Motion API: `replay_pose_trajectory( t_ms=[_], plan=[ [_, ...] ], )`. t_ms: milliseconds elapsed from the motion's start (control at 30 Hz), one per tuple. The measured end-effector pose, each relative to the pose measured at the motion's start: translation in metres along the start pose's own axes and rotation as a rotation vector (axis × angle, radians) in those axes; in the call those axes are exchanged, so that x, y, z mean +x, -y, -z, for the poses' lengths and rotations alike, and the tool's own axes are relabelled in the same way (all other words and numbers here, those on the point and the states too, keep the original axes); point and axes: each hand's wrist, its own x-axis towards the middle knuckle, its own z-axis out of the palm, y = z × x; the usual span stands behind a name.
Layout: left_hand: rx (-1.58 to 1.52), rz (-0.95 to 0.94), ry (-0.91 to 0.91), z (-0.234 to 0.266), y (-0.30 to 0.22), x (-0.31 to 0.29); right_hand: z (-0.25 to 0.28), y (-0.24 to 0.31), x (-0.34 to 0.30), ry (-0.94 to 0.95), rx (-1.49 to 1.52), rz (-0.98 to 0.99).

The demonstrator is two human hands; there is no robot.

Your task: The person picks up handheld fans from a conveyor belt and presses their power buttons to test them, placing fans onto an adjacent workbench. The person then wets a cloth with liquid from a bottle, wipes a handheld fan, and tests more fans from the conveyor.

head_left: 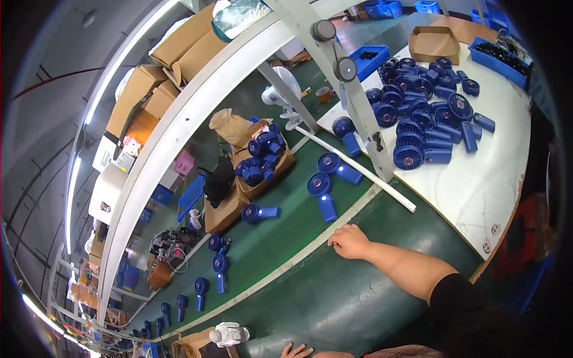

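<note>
Blue handheld fans lie beyond the released left hand and the right hand, whose curled grip I cannot tell is full. Some sit spaced along the green surface, presumably for easy picking; farther, others heap on the white desk, likely saving room.

Right of the post, heaped fans lie on the table, while left of it boxed fans lie in a carton and single fans lie along the conveyor.
</note>
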Motion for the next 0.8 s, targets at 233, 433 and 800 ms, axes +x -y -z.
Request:
replay_pose_trajectory(
  t_ms=[233,433,800],
  plan=[
    [-0.011,0.004,-0.034,0.036,0.009,0.030,0.000,0.002,0.002,0.018,0.000,-0.013],
    [-0.743,0.450,0.378,0.072,0.007,0.047,0.000,-0.003,0.004,-0.003,-0.008,-0.009],
    [-0.927,0.644,0.663,0.109,0.018,0.087,0.004,0.003,0.002,0.044,0.007,-0.024]
  ],
)
